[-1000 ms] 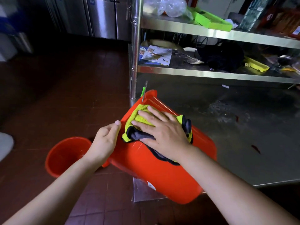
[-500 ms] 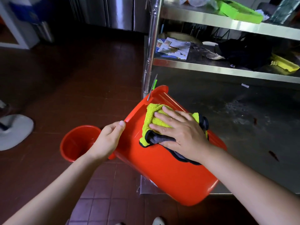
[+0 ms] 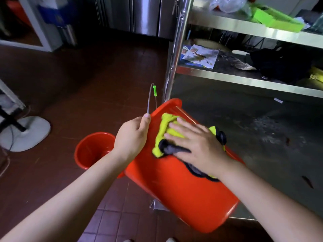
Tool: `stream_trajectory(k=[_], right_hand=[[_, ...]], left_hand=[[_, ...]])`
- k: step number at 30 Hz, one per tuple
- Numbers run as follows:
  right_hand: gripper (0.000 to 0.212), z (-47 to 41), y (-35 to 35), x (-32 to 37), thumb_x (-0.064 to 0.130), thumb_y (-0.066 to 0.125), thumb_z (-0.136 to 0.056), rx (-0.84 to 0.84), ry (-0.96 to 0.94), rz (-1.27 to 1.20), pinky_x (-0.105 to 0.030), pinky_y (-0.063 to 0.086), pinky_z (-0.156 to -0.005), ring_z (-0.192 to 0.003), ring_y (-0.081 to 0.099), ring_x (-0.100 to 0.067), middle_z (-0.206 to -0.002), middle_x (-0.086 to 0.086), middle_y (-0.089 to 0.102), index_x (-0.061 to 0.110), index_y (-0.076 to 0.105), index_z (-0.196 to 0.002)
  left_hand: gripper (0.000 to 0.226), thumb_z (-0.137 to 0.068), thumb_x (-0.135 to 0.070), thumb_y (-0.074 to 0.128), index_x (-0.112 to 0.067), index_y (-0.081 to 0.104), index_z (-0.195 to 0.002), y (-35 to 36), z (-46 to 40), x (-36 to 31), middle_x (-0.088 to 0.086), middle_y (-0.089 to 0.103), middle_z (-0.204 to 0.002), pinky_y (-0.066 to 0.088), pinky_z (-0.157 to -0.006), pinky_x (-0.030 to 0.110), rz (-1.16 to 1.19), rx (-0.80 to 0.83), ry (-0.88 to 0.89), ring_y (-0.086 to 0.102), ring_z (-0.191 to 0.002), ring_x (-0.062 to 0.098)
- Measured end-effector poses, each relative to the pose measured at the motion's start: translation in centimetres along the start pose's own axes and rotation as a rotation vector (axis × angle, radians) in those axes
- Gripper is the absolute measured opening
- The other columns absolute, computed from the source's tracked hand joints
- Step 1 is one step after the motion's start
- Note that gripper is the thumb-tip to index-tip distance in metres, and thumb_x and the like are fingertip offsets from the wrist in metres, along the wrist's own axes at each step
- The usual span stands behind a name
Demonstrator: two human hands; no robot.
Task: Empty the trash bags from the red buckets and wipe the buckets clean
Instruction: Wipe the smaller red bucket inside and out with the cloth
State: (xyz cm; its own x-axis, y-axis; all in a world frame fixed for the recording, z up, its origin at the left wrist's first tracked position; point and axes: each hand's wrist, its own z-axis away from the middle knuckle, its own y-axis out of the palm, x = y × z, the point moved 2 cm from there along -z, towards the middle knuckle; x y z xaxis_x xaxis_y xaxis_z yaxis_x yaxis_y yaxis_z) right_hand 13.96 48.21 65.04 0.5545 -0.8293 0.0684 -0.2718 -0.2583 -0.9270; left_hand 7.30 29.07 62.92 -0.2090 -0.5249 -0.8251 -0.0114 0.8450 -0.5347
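Wiping the tilted red bucket [image 3: 178, 193], my flat right hand [image 3: 197, 145] presses the yellow cloth [image 3: 166, 130]; my left hand [image 3: 131, 137] grips its rim. Next, probably the inside.

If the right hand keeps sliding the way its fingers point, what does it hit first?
The right hand points up-left along the tipped red plastic bucket. It would likely run off the yellow cloth onto the bucket's rim, close to the left hand; depth is unclear.
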Motion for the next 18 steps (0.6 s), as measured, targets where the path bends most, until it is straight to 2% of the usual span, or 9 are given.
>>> stream_trajectory(k=[3, 5, 8, 10, 11, 14, 16, 18], right_hand=[[0.033, -0.3, -0.1, -3.9, 0.027, 0.07, -0.084, -0.001, 0.285, -0.329, -0.028, 0.034, -0.107, -0.134, 0.041, -0.013, -0.139, 0.011, 0.044, 0.012, 0.069, -0.114], [0.035, -0.3, -0.1, -6.3, 0.026, 0.067, -0.086, -0.04, 0.501, -0.448, -0.014, 0.031, -0.101, -0.126, 0.045, -0.005, -0.131, 0.016, 0.048, 0.011, 0.066, -0.118], [0.021, 0.2, -1.0, -8.7, 0.028, 0.062, -0.09, -0.162, 0.713, -0.531, -0.006, 0.037, -0.073, -0.098, 0.059, -0.007, -0.103, 0.007, 0.066, 0.017, 0.069, -0.106], [0.023, 0.9, -1.8, -9.1, 0.032, 0.059, -0.092, -0.191, 0.768, -0.543, -0.004, 0.038, -0.073, -0.096, 0.059, -0.004, -0.1, 0.009, 0.066, 0.021, 0.068, -0.109], [0.028, 1.3, -2.1, -9.1, 0.033, 0.058, -0.092, -0.191, 0.774, -0.506, -0.006, 0.039, -0.078, -0.103, 0.058, -0.006, -0.107, 0.009, 0.065, 0.021, 0.066, -0.116], [0.037, 1.9, -2.8, -7.5, 0.035, 0.058, -0.091, -0.17, 0.731, -0.246, -0.028, 0.041, -0.097, -0.127, 0.048, -0.02, -0.138, 0.0, 0.052, 0.019, 0.061, -0.124], [0.033, 1.9, -2.8, -4.8, 0.04, 0.058, -0.087, -0.123, 0.614, 0.003, -0.041, 0.044, -0.095, -0.128, 0.048, -0.027, -0.142, -0.004, 0.049, 0.023, 0.065, -0.115], [0.032, 1.9, -2.1, -1.7, 0.046, 0.053, -0.082, -0.054, 0.508, 0.231, -0.046, 0.042, -0.092, -0.13, 0.045, -0.031, -0.14, -0.003, 0.05, 0.033, 0.066, -0.108]], left_hand=[[0.056, -0.096, -0.052, 0.029, -0.01, 0.065, -0.088, 0.1, -0.5, -0.7, 0.008, 0.068, -0.077, 0.051, -0.07, 0.041, -0.001, 0.015, -0.016, 0.063, -0.074, 0.024], [0.053, -0.097, -0.05, 0.029, -0.012, 0.063, -0.08, 0.3, -0.9, -1.5, 0.005, 0.064, -0.068, 0.048, -0.064, 0.038, -0.028, 0.016, 0.019, 0.06, -0.068, 0.024], [0.051, -0.097, -0.05, 0.029, -0.02, 0.044, -0.058, 1.3, -1.5, -3.4, -0.004, 0.042, -0.047, 0.03, -0.048, 0.03, -0.084, 0.029, 0.113, 0.045, -0.05, 0.015], [0.052, -0.096, -0.05, 0.027, -0.02, 0.037, -0.055, 2.2, -2.3, -4.5, -0.004, 0.039, -0.048, 0.025, -0.047, 0.029, -0.139, 0.054, 0.154, 0.042, -0.05, 0.012], [0.052, -0.097, -0.05, 0.027, -0.019, 0.036, -0.056, 2.7, -2.8, -4.9, -0.003, 0.04, -0.049, 0.025, -0.047, 0.029, -0.157, 0.069, 0.163, 0.043, -0.051, 0.014], [0.052, -0.097, -0.05, 0.028, -0.016, 0.037, -0.059, 4.2, -4.3, -5.4, -0.001, 0.045, -0.055, 0.027, -0.05, 0.031, -0.176, 0.13, 0.175, 0.049, -0.062, 0.026], [0.051, -0.097, -0.05, 0.028, -0.014, 0.047, -0.066, 5.4, -5.1, -5.4, 0.006, 0.055, -0.066, 0.036, -0.059, 0.035, -0.178, 0.174, 0.187, 0.056, -0.078, 0.035], [0.052, -0.098, -0.048, 0.029, -0.01, 0.06, -0.079, 6.6, -5.6, -5.7, 0.016, 0.064, -0.083, 0.043, -0.071, 0.038, -0.178, 0.198, 0.198, 0.059, -0.09, 0.037]])
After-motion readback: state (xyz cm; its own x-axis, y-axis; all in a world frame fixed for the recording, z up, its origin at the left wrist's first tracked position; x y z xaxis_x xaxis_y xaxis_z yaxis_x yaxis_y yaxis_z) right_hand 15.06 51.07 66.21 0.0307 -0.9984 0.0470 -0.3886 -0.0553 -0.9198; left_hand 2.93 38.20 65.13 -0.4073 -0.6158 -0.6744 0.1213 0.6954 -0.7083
